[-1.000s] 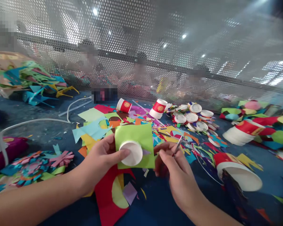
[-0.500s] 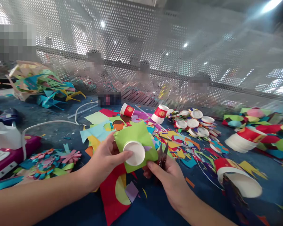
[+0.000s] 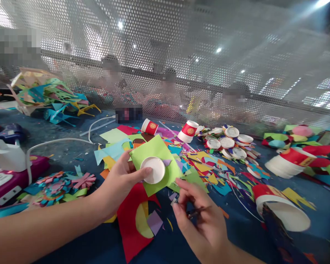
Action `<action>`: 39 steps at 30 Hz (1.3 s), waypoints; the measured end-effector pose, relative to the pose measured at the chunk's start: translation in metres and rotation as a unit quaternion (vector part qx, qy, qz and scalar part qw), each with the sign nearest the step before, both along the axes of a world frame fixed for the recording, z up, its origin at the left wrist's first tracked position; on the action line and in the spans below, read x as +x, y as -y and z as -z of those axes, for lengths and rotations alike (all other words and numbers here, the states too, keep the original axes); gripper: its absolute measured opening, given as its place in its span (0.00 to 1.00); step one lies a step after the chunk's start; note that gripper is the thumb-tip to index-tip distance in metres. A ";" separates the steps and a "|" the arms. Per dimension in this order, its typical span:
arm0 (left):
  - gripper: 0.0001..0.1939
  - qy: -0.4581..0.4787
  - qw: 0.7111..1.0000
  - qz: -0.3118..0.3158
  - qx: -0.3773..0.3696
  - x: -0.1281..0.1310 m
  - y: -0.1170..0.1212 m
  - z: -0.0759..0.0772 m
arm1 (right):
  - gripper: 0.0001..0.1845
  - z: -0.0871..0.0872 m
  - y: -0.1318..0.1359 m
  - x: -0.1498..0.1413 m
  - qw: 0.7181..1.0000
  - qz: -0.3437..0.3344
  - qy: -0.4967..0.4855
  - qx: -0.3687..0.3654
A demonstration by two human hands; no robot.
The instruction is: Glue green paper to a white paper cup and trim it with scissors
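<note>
My left hand [image 3: 123, 175] is closed on a light green square of paper [image 3: 151, 148], thumb on top. Under that thumb, a round white paper cup base [image 3: 157, 169] lies against the green sheet. My right hand [image 3: 202, 220] is just right of the paper's lower corner, apart from it, its fingers curled around dark scissors [image 3: 194, 212]. Only part of the scissors shows between the fingers. Below the hands lie a red paper sheet [image 3: 129, 223] with a curved cut-out and a small purple piece [image 3: 154, 222].
Colourful paper scraps [image 3: 209, 168] cover the table's middle. Red-and-white paper cups [image 3: 188, 131] stand behind, with several white discs [image 3: 226, 143] beside them. A purple power strip [image 3: 22, 179] with a white cable is at left, near paper flowers [image 3: 56, 187]. A perforated metal screen [image 3: 154, 44] rises behind.
My right hand has moved away from the green paper's edge, and the scissors have turned inside it, blades no longer pointing up. My left hand still holds the paper, shifted slightly left and up.
</note>
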State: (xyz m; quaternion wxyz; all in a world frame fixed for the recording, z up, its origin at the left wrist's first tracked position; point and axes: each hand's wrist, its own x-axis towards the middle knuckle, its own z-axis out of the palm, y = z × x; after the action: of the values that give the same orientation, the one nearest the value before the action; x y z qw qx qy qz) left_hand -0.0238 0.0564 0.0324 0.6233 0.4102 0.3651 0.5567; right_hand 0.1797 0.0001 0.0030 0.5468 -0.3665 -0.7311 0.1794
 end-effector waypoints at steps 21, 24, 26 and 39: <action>0.32 0.000 1.000 0.016 0.005 -0.002 0.004 0.002 | 0.26 -0.012 -0.003 -0.008 0.991 0.045 0.127 -0.020; 0.30 0.000 1.000 0.013 0.010 -0.001 0.004 0.001 | 0.26 -0.012 -0.002 -0.007 0.991 0.050 0.126 -0.013; 0.29 0.001 1.000 0.007 0.011 0.000 0.005 0.000 | 0.26 -0.011 -0.002 -0.006 0.991 0.053 0.123 -0.013; 0.31 -0.004 1.000 0.000 0.010 -0.002 0.003 -0.001 | 0.32 -0.004 -0.002 0.000 0.995 0.031 0.096 -0.011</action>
State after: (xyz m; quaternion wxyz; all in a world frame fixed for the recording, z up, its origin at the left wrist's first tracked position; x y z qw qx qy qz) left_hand -0.0254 0.0529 0.0329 0.6178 0.4187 0.3620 0.5586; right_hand 0.1800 0.0016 0.0067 0.4749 -0.4104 -0.7668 0.1347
